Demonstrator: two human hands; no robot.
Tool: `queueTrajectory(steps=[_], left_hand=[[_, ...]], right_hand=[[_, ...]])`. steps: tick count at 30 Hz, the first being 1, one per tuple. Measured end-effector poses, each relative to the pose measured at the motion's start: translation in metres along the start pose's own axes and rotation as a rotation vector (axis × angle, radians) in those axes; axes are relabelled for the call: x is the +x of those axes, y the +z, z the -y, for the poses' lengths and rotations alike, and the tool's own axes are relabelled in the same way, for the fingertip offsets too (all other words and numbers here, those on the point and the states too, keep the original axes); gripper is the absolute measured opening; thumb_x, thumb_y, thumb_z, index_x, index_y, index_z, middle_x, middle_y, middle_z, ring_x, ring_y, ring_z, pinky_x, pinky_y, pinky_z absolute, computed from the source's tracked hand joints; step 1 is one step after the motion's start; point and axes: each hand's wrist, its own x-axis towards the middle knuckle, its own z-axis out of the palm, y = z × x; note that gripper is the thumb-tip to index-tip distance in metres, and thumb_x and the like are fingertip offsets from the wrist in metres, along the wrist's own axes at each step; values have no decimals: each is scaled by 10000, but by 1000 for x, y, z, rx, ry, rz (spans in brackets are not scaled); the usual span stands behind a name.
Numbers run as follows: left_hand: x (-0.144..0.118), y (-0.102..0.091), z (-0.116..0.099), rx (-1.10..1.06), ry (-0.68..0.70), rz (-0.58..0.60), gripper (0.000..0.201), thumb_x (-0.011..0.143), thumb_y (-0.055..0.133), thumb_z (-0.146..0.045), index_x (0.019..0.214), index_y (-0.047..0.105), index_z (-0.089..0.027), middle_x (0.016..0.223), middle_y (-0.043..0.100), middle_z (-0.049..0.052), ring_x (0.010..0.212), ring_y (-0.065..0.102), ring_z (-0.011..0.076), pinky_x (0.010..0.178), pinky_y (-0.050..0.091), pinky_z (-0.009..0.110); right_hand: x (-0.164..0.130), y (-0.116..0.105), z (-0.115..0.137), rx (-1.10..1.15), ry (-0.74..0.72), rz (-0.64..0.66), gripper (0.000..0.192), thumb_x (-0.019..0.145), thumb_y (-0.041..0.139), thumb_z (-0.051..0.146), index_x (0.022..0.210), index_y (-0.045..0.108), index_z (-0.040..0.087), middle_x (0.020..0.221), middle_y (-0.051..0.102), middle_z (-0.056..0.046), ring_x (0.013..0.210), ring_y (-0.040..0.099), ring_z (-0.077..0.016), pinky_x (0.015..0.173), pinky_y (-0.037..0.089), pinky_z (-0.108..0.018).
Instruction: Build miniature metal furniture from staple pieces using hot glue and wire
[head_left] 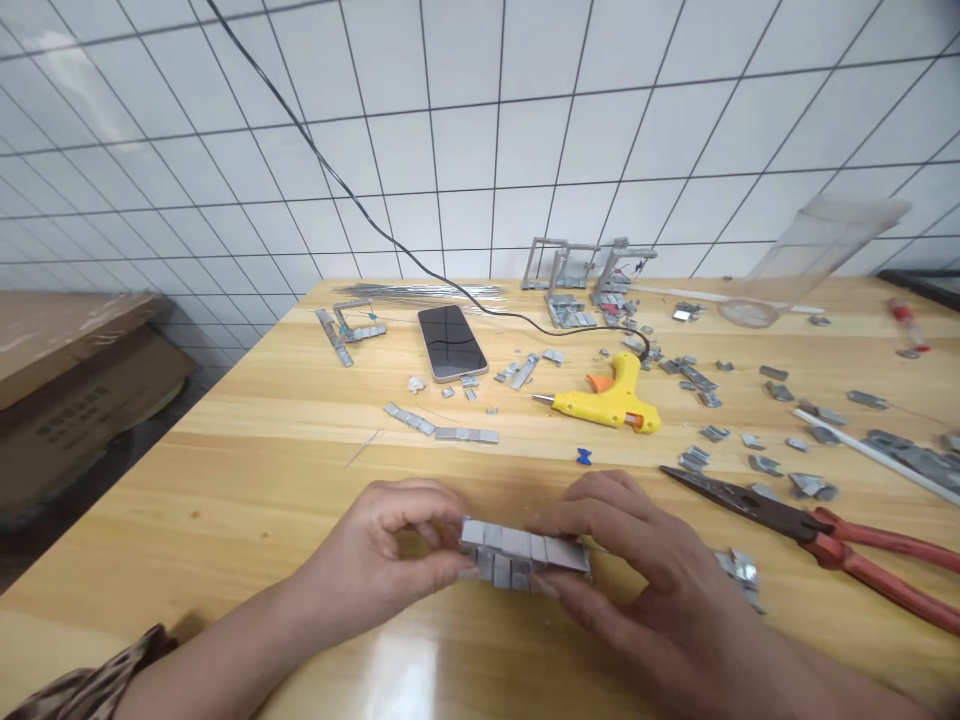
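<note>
A pale wooden bench (247,470) fills the lower frame, backed by a white tiled wall (465,130). At lower centre, the left hand (382,565) and right hand (637,580) each close a fingertip grip on opposite ends of a grey metal strip block (521,555). Beyond lie red-handled pliers (825,535), a yellow glue gun (611,398) and a phone (451,342). At upper right a clear plastic container (814,255) lies tipped; its contents cannot be made out.

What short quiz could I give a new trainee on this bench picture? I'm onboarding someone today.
1. True or false: both hands hold the grey metal strip block.
2. Which tool lies nearest the right hand? A. glue gun B. pliers C. phone
3. What does the black cable cross behind the phone: table or tiled wall?

Key: 1 true, left hand included. 2 B. 3 Both; it runs down the wall onto the table.
</note>
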Motion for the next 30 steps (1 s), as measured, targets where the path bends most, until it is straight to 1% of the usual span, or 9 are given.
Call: queueTrajectory(steps=[4,9,14,18,22,26,30], left_hand=[[-2,1,0,-8,10,9,64,743,727,-194,734,716,-131,748,691,59,662,632,163,623,508,224],[-3,3,7,-19,20,52,91,761,707,-218,781,711,-130,832,685,93,723,649,194,669,526,261],[-4,5,13,46,82,11,96,772,686,-211,779,711,-118,826,669,113,709,631,195,640,522,274],[-5,6,15,63,107,1,77,786,681,-210,774,713,-140,804,672,101,725,627,193,660,521,275],[-5,7,14,69,114,-13,81,786,681,-204,744,702,-138,781,667,95,720,624,194,649,513,273],[-5,8,14,73,119,-17,61,789,685,-188,750,699,-143,798,666,89,728,622,186,624,500,257],[-5,7,16,82,173,-17,22,789,681,-151,768,687,-146,839,667,85,766,621,186,656,502,264]], right_hand=[[4,2,3,10,-10,5,130,867,559,118,891,568,245,771,630,17,746,564,-168,706,426,-310],[5,2,2,35,8,3,131,878,553,116,905,582,240,762,622,24,761,545,-163,714,406,-305],[5,2,2,59,9,-9,148,874,552,98,900,577,242,763,611,35,755,535,-148,717,395,-301],[4,3,1,74,30,1,157,853,582,94,897,568,244,784,632,39,770,551,-151,731,403,-318],[2,6,-3,60,54,-4,281,806,617,80,1011,553,262,861,642,29,827,562,-168,767,426,-344],[-2,8,-7,45,111,36,416,760,633,68,1113,545,270,899,637,6,871,560,-198,775,453,-368],[-3,8,-10,12,131,79,454,737,682,103,1146,551,249,975,658,-23,925,570,-223,799,453,-393]])
